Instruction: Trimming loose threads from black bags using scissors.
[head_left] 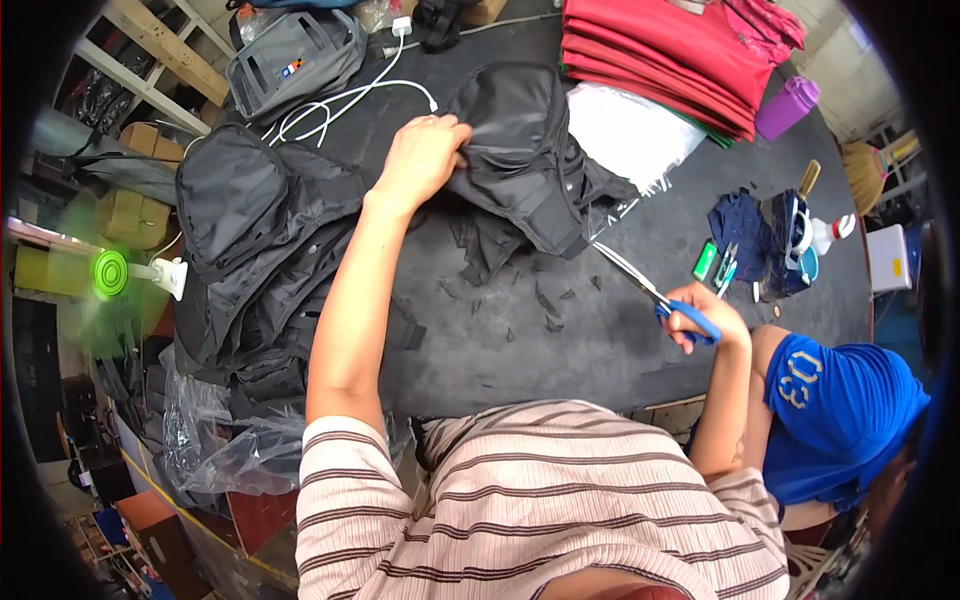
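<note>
A black fabric bag (505,130) with a zipped pouch and straps lies on the dark table. My left hand (425,155) is closed on its left edge, fingers curled over the fabric. In my right hand (712,315) are scissors (630,268) with blue handles and long metal blades. The blades point up and left, their tips close to the bag's lower right corner. Whether the tips touch the bag I cannot tell. Small black fabric scraps (545,300) are scattered on the table below the bag.
More black bags (235,195) are piled at left, near a green fan (110,275). A grey bag (300,65) and white cable (350,95) lie behind. Folded red fabric (660,60), a purple bottle (788,107) and a tool holder (785,240) stand right. Someone in blue (850,410) sits at right.
</note>
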